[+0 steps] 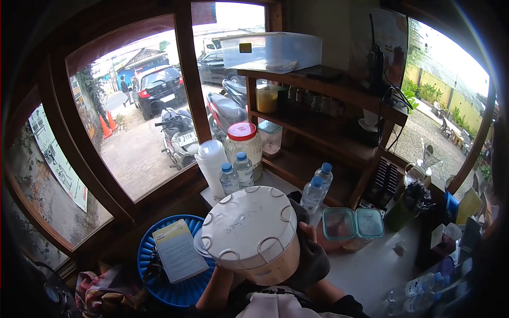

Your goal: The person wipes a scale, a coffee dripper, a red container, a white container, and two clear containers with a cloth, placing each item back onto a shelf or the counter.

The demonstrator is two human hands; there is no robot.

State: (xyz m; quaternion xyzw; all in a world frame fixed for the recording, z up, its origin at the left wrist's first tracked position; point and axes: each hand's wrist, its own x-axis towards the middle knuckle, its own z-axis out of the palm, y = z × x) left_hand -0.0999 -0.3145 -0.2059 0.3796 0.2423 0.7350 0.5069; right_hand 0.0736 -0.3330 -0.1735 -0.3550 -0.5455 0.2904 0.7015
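A white round tub [249, 228] with a clipped lid and faint handwriting on top is held up close in front of me. My left hand [224, 275] grips its lower left side, with most fingers hidden behind the tub. On the right, my right hand [308, 234] is closed around the tub's side, fingertips showing. A dark grey cloth-like thing [314, 265] lies against the tub by that hand; what it is exactly I cannot make out. Just beyond the tub are water bottles with blue caps [229, 178].
A blue basket [146, 286] holding a book [180, 254] sits at lower left. Teal-lidded boxes [339, 223] stand on the white counter [366, 265]. Behind are stacked cups [212, 169], a red-lidded jar [244, 139] and a wooden shelf [318, 132]. More bottles [416, 294] lie at lower right.
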